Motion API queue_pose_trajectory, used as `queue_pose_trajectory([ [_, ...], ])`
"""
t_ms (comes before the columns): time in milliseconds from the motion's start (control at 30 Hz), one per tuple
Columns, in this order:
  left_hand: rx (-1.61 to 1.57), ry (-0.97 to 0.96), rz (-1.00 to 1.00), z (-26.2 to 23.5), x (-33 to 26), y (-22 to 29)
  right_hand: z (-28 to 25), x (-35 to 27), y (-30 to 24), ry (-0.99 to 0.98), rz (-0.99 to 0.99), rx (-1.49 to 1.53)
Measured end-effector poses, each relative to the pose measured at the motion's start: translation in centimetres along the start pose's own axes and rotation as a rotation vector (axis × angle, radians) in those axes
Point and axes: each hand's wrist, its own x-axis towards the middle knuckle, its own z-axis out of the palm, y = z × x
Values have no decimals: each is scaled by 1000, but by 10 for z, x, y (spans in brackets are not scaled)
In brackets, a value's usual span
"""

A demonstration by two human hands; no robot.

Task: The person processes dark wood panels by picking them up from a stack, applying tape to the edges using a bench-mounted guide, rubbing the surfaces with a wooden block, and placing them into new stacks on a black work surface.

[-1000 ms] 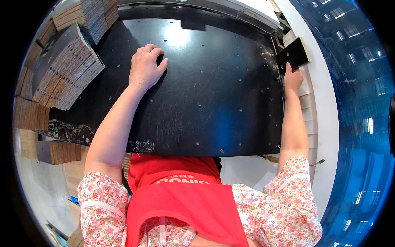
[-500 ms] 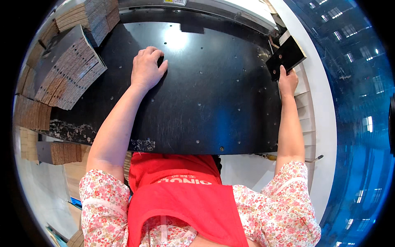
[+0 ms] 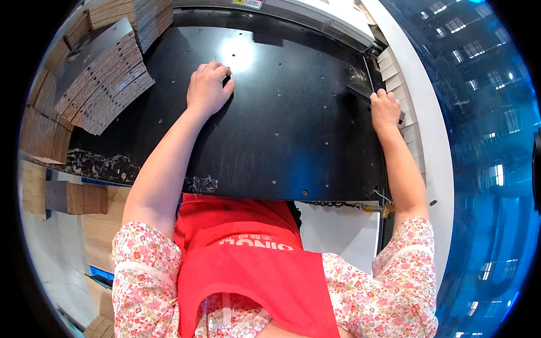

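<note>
My left hand [image 3: 209,89] rests on the black tabletop [image 3: 253,124] left of its middle. Its fingers are loosely bent, the thumb stands apart, and nothing is in it. At the table's right edge my right hand [image 3: 386,110] has its fingers bent over a dark panel [image 3: 360,92]. The panel lies nearly flat there, dark against the dark top, and the hand covers much of it. One dark end shows just right of the hand, beside the pale strip of segments [image 3: 407,115].
Stacks of curved boards with brown, drilled edges [image 3: 110,84] stand at the table's left. Below them is a smaller board stack [image 3: 84,198]. A white machine housing [image 3: 332,22] runs along the back. At the front right corner sits a yellow-brass fitting [image 3: 386,210].
My right hand has lowered the dark panel from a raised, tilted pose to nearly flat at the table's right edge. My left hand stays in about the same place.
</note>
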Motion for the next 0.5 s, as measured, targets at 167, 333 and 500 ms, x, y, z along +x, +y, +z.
queue_pose_trajectory([
  [167, -47, 5, -4, -2, -1, 3, -27, -11, -1, 42, 116, 121],
  [333, -45, 203, 191, -11, -19, 13, -95, -2, -33, 331, -152, 283],
  [500, 31, 343, 396, -28, -43, 81, -178, 3, -92, 534, -455, 479],
])
